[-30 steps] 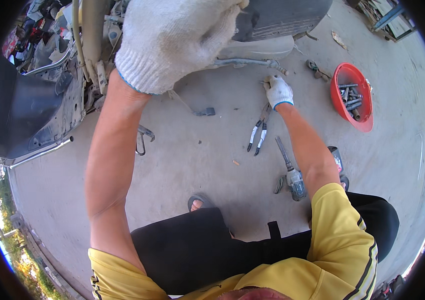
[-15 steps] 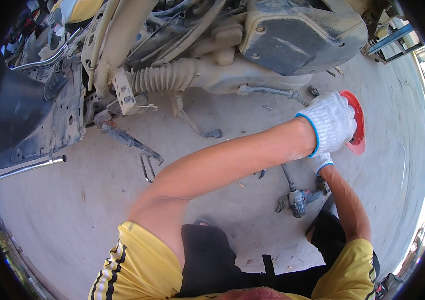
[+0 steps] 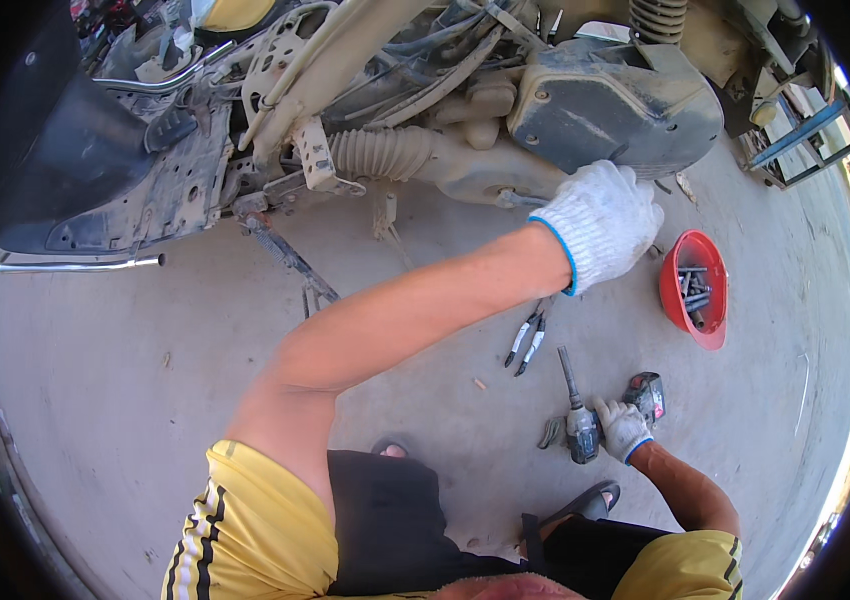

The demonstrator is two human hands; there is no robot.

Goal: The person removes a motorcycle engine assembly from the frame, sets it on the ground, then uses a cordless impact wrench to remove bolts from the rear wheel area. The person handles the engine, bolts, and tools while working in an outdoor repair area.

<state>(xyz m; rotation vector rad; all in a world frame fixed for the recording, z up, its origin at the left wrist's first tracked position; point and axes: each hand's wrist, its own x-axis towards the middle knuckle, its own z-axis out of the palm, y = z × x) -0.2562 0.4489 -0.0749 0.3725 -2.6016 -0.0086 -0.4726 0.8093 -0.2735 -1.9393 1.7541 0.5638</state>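
Note:
My left hand (image 3: 597, 228) in a white knit glove reaches across to the lower edge of the vehicle's dark plastic cover (image 3: 613, 105), near a rubber-ended lever (image 3: 510, 198). Its fingers are curled, and what they hold is hidden. Low on the right, my gloved right hand (image 3: 623, 430) grips a cordless impact wrench (image 3: 581, 435) with a long socket, lying on the floor. Pliers with white-wrapped handles (image 3: 535, 345) lie above the wrench. A red helmet (image 3: 712, 330) holding several sockets or bolts rests right of my left hand.
A dusty stripped vehicle spans the top, with a corrugated hose (image 3: 380, 155), frame plates and a black panel (image 3: 55, 150) with a chrome tube (image 3: 80, 265). A blue metal frame (image 3: 795, 140) stands at the upper right. A stand (image 3: 285, 255) hangs beneath the vehicle. Concrete floor (image 3: 165, 400) lies below.
My left hand went from high at the top to the right, then slightly left again. My right hand moved down from beside the pliers onto the impact wrench. More of the vehicle shows.

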